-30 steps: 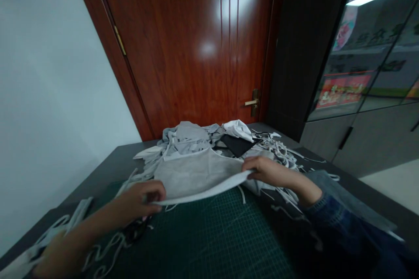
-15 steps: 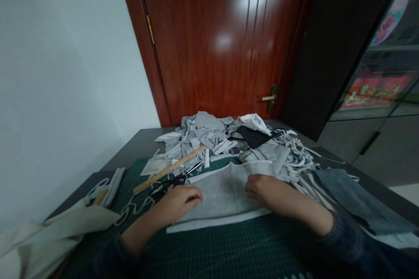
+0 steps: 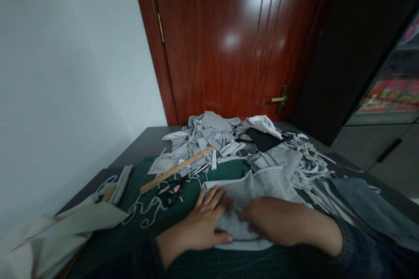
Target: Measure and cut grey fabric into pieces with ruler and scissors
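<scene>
A person is pressing a grey knit fabric piece flat on a green cutting mat, the left hand with its grip spread wide and open, the right hand with its grip curled onto the cloth, any pinch hidden

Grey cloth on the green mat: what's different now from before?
The left hand and right hand first pinched and lifted the edges of the grey fabric piece, then let go and pressed it flat. Now they have slid closer together, and the fabric looks folded or bunched under them. The wooden ruler, scissors and scrap pile stayed as they were.
</scene>
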{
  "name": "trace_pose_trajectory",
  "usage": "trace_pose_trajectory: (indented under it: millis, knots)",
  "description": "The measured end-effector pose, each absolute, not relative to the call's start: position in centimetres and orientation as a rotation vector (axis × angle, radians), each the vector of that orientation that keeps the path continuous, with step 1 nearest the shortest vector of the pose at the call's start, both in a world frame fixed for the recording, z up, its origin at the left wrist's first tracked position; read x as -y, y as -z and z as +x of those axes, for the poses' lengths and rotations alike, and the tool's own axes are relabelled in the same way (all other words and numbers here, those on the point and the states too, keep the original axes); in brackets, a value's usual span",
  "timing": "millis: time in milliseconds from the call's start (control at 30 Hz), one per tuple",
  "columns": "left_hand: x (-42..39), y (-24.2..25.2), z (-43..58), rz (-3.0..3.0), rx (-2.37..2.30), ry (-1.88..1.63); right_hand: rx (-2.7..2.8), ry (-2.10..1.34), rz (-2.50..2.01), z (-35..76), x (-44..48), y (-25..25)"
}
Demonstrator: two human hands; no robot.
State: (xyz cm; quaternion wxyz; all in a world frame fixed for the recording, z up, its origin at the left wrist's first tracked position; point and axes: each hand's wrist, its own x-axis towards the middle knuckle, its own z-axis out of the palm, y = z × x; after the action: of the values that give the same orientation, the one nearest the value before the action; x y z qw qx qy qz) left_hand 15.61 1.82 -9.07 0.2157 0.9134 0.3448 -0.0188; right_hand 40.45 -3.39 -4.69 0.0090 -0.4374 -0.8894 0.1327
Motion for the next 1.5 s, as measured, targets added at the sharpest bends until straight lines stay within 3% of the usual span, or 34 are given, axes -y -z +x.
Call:
trace_pose_trajectory:
  millis: [167,300,400,467,633,767,933,1100,1333,1500]
  knots:
    - [-1.9,9.8,16.5,2.479,-1.166,0.031,2.666,-0.168,-1.497,34.2,-1.2,7.9]
    - [-3.3,9.6,14.3,2.5,-1.451,-0.22,2.572,0.018,-1.491,32.6,-2.5,11.8]
    - [-6.3,8.2,11.0,2.493,-1.729,-0.607,2.521,-0.099,-1.434,33.4,-2.8,13.1]
    - [-8.6,7.4,8.5,2.465,-1.84,-0.684,2.507,-0.24,-1.441,33.9,-3.0,13.1]
    - [-11.7,8.0,4.3,2.446,-1.869,-0.592,2.564,-0.474,-1.513,33.1,-4.1,10.4]
    - [-11.7,8.4,3.9,2.445,-1.87,-0.667,2.582,-0.262,-1.471,31.6,-5.3,8.8]
    - [-11.1,6.9,4.4,2.41,-1.861,-0.856,2.513,-0.127,-1.379,31.2,-6.4,10.4]
    - [-9.7,6.3,6.2,2.326,-1.718,-0.964,2.283,-0.057,-1.622,31.6,-6.9,12.1]
    - [-5.2,8.2,11.0,2.321,-1.343,-0.776,2.171,0.125,-1.948,33.1,-5.1,11.9]
    - [-3.5,8.4,13.0,2.462,-1.375,-0.487,2.13,0.194,-2.028,34.7,-4.3,11.6]
